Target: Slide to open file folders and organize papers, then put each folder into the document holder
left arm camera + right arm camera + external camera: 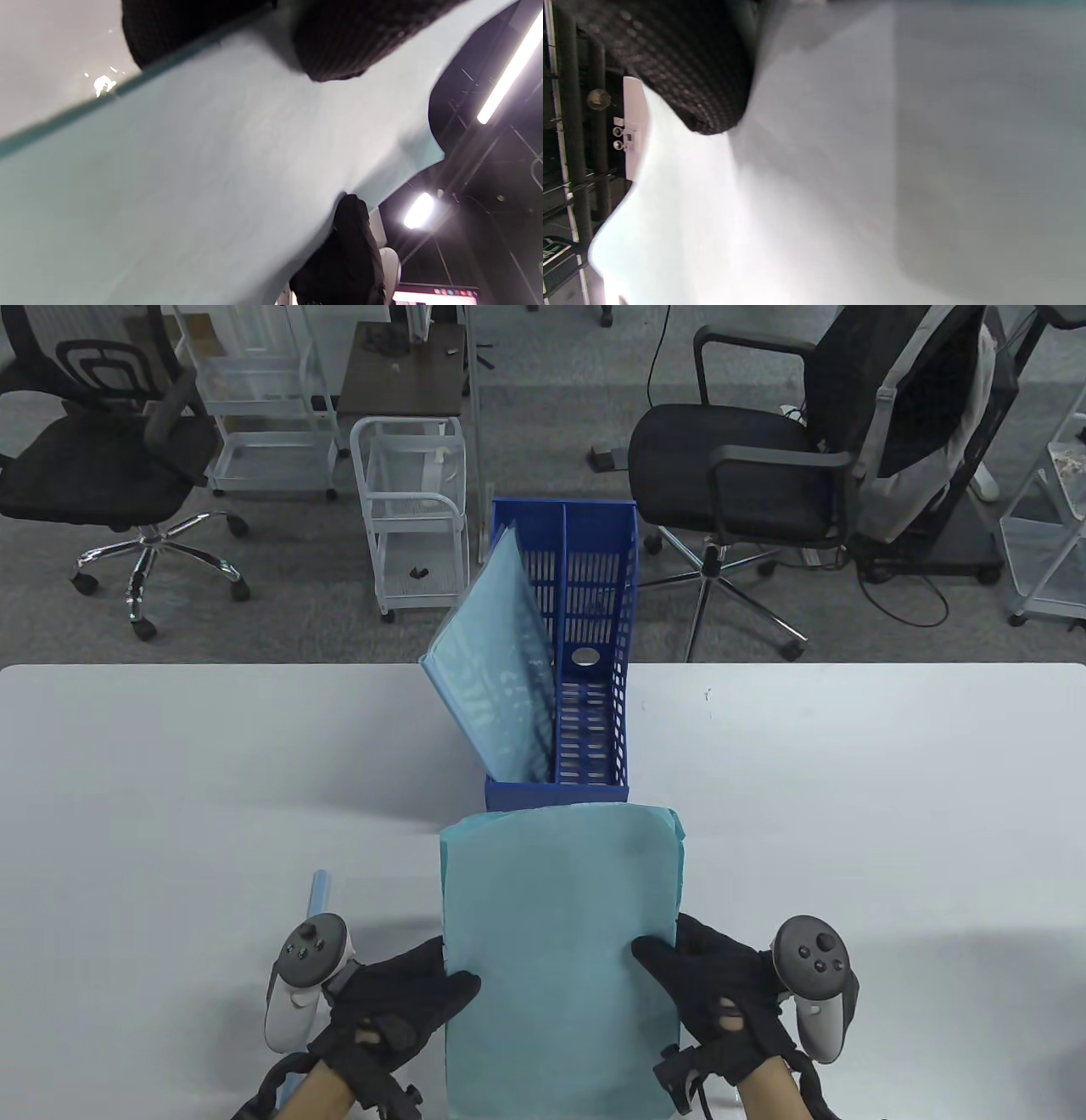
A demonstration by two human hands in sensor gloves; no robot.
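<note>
A teal file folder [560,950] with papers is held up off the white table [848,814], near the front edge. My left hand [399,1001] grips its left edge, thumb on top. On the other side my right hand [713,993] grips the right edge the same way. Close behind the folder stands the blue document holder [594,645]. A translucent blue folder [496,670] leans in its left compartment, and the right compartment shows nothing inside. In the left wrist view the teal folder [203,178] fills the frame under dark gloved fingers [335,38].
A pale blue slide bar [321,892] lies on the table left of my left hand. Beyond the table's far edge are office chairs [747,466] and a white wire cart [411,509].
</note>
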